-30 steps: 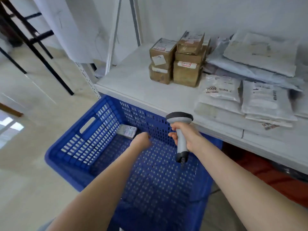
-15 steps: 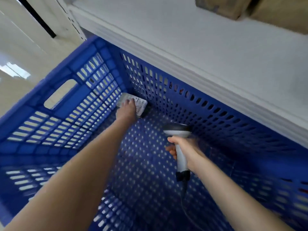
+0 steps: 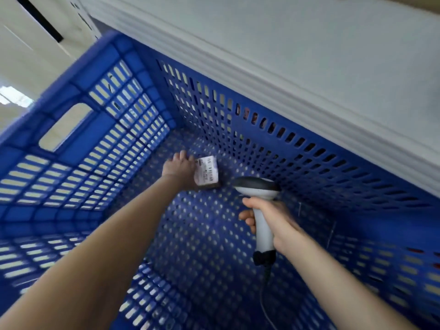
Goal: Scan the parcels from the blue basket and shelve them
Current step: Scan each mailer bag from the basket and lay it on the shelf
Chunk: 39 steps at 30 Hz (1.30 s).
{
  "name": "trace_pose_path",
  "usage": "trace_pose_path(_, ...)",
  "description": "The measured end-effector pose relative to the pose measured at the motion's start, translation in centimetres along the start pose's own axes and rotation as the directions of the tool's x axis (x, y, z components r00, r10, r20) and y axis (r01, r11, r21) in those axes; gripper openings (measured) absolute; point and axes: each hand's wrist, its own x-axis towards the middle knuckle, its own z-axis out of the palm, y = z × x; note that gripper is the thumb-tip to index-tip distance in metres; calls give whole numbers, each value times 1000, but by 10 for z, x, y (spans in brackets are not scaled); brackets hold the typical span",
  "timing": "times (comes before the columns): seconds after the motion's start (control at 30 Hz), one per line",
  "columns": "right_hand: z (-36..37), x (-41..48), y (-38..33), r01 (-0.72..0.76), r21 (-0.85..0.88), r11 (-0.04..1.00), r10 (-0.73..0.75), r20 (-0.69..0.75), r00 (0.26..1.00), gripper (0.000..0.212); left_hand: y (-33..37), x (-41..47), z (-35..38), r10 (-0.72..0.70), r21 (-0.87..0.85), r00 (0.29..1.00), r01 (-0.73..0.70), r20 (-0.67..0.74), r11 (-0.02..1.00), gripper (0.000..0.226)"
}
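One barcode-labelled parcel [image 3: 206,173] in left hand [image 3: 179,166], print unreadable

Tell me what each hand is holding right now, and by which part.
The left hand grips the small labelled parcel by its left side. The right hand holds the barcode scanner by its white handle.

Both arms outstretched, hands [image 3: 179,168] clenched

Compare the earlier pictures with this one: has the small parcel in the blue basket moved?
Yes. The small parcel, held by the left hand, has come away from the far corner of the blue basket, toward the scanner.
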Motion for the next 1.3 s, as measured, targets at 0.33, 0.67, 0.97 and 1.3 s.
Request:
trace_pose_path(0.33, -57, -147, -17, 220, 299, 928, -220, -34, 975, 17, 68, -166, -99, 127, -900, 992, -37, 20, 434, 95)
trace_pose_path(0.67, -166, -257, -27, 375, 449, 811, -394, -53, 917, 26, 162, -308, -173, 307, -1000, 952, -12, -18, -21, 29)
trace_pose_path(0.97, -270, -309, -21, 529, 295, 795, -448, -303, 841, 11, 244, -335, -193, 315, -981, 936, -110, -157, -160, 25)
trace_pose_path(1.3, -279, -382, 59, 594, 132, 794, -520, -360, 775, 18, 284, -401, -181, 251, -963, 934, -222, -255, -155, 36)
